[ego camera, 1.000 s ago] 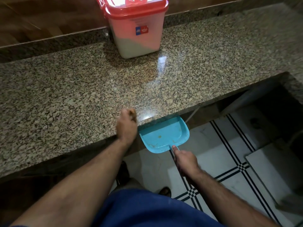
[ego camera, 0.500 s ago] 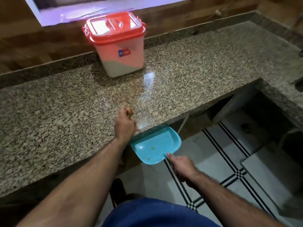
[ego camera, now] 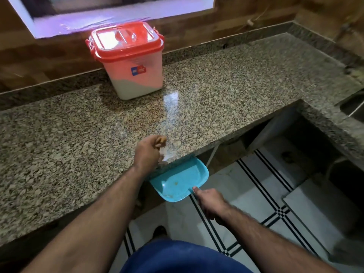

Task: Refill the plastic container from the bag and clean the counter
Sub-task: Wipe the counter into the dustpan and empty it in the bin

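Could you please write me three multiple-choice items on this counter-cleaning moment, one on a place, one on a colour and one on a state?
1. Where is the dustpan held?
A. On top of the counter
B. Just below the counter's front edge
C. Flat on the floor

2. What colour is the lid of the plastic container?
A. Red
B. Green
C. Black

3. What state is the container in?
A. Lid off, empty
B. Tipped on its side
C. Lid on, partly filled

Answers:
1. B: the right hand holds the pan by its handle with its mouth tucked under the edge of the counter, where the left hand rests on the granite.
2. A: the lid and rim are red.
3. C: the container stands upright and closed, with a pale fill showing through its lower part.
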Tool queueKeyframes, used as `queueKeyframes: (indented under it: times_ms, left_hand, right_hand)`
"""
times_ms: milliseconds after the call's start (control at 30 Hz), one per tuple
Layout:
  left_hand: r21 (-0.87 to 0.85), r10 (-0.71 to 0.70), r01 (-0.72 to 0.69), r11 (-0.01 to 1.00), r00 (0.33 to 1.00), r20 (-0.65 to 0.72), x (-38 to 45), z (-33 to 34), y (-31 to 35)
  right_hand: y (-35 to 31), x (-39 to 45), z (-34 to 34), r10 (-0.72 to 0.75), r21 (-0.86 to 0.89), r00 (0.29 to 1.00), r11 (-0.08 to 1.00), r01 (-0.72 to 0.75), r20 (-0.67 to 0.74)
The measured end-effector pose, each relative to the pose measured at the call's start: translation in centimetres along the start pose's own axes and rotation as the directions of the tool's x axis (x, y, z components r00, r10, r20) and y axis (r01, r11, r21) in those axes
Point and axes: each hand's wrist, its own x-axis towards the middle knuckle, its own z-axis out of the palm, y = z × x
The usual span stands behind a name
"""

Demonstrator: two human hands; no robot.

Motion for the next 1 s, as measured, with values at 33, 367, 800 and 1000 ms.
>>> queueKeyframes:
  times_ms: [33, 367, 800, 1000]
  left_hand:
    - [0.048, -0.013, 0.015, 0.999, 0.999, -0.042, -0.3, -0.2, -0.8]
    - [-0.067, 0.074, -0.059, 0.996, 0.961, 0.265, 0.6, 2.6, 2.0]
    - [-0.005, -0.119, 0.122, 0.993, 0.978, 0.173, -0.5, 5.8, 0.1]
    - [-0.419, -0.369, 0.413, 0.808, 0.911, 0.187, 5.7, 4.9, 4.5]
  right_hand:
    - [-0.3, 0.1, 0.1, 0.006, -0.011, 1.0, 1.0, -0.006, 0.004]
    - [-2.0, 0.8, 0.8, 0.034, -0.054, 0.999, 0.998, -0.035, -0.016]
    - [-2.5, 3.6, -2.8, 0.026, -0.138, 0.997, 0.99, -0.016, 0.073]
    - [-2.3, 4.9, -7.2, 0.017, -0.138, 0.99, 0.99, 0.003, 0.142]
